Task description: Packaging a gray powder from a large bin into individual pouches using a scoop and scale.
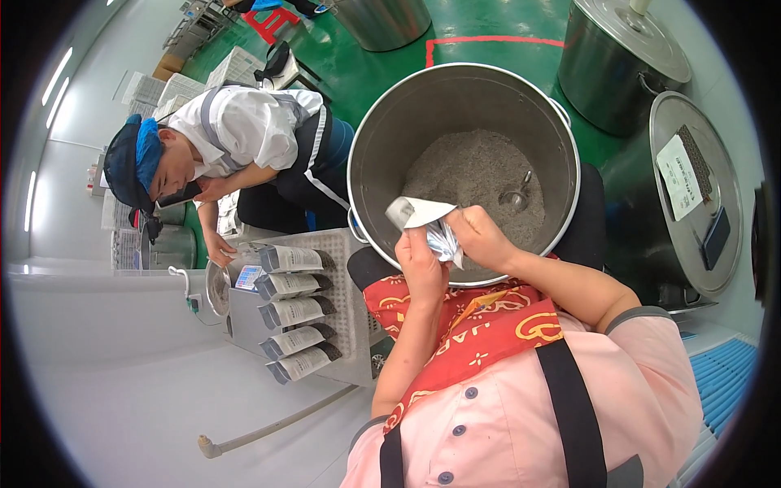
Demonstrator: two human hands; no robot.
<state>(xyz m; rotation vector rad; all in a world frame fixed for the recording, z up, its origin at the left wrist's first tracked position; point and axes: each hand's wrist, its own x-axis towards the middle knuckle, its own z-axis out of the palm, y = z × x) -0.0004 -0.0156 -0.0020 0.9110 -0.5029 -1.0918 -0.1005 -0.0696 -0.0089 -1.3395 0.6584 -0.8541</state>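
Note:
Over the near rim of a large metal pot (358,154), my left hand (425,267) and my right hand (482,237) grip a silver foil pouch (442,242). The pouch has a white and grey front and is tilted; what is inside it cannot be seen. My left fingers close on its lower side and my right fingers pinch its right side. Grey, coarse powder (455,163) covers the bottom of the pot. A metal scoop (514,198) lies partly sunk in that powder, apart from both hands.
Left of the pot, a row of several standing pouches (297,311) occupies a pale perforated crate (350,350). A co-worker's hand (218,248) is beside a weighing scale (246,278). Lidded metal drums (618,73) stand at right, one lid (687,252) carrying a phone (716,239).

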